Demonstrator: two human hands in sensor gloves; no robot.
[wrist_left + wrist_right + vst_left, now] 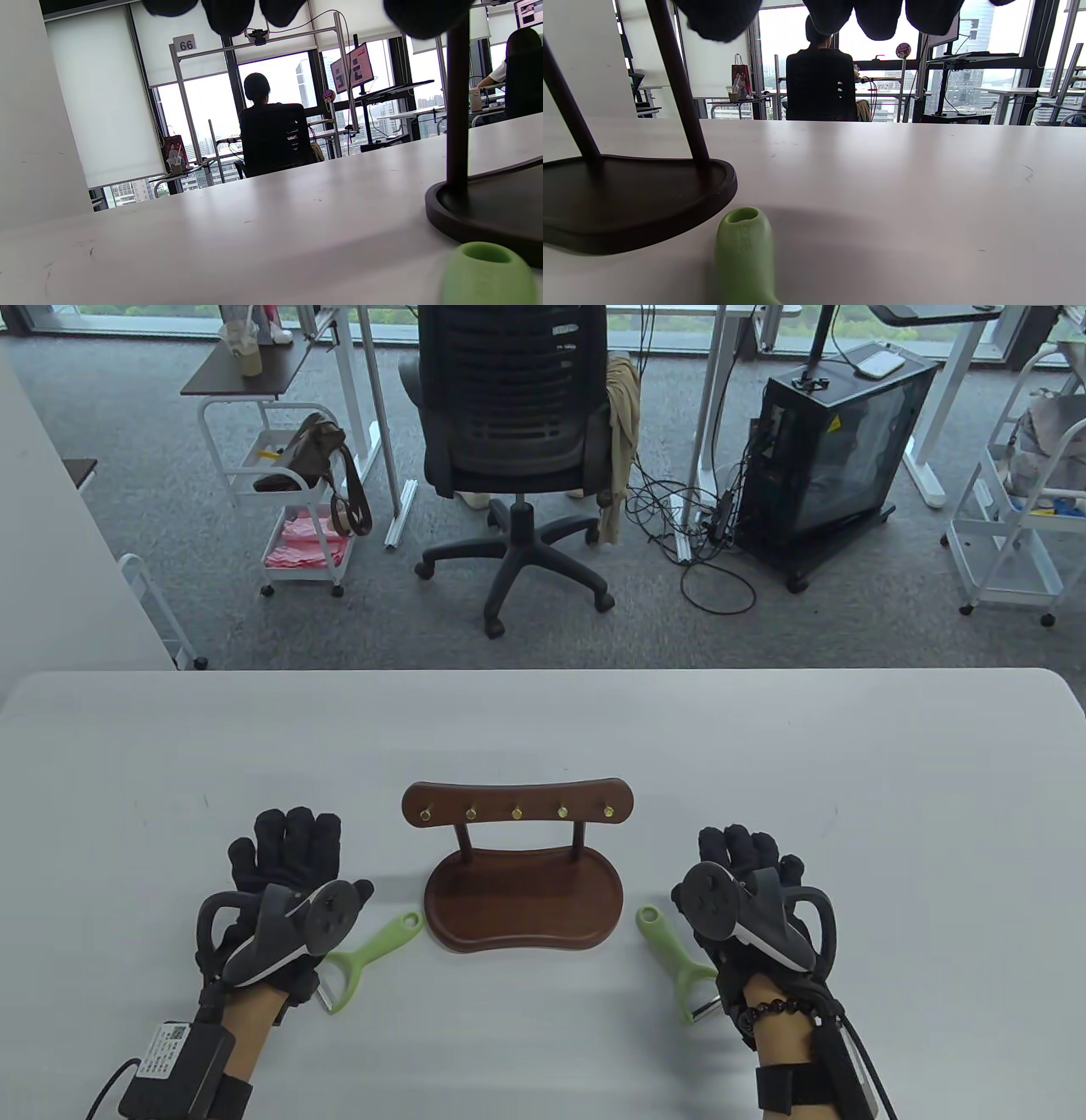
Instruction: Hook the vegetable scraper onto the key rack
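Nearest the bottom edge of the table view, the left hand (pixel 284 882) and the right hand (pixel 747 891) lie palm down on the white desk (pixel 891 780), fingers spread flat and holding nothing, each with a tracker strapped across its back.

Just beside the left hand lies a green vegetable scraper (pixel 369 954), its blade end partly tucked under the glove and its handle pointing up and to the right, with the looped handle tip close to the rack's base but not touching it. A second green scraper (pixel 674 963) lies by the right hand, its blade end against the wrist and its loop end pointing up and to the left, near the other side of the base. The left wrist view catches the first scraper's rounded handle end (pixel 488 271) low in the corner; the right wrist view shows the other handle (pixel 745 254) lying flat on the desk.

Between the hands stands the wooden key rack (pixel 519 848): a dark oval base, two slim posts, and a crossbar with five brass hooks (pixel 516 813), all bare.

Beyond the desk are a black office chair (pixel 513 432), a white cart (pixel 293 509) and a black cabinet (pixel 831 458) on grey carpet.
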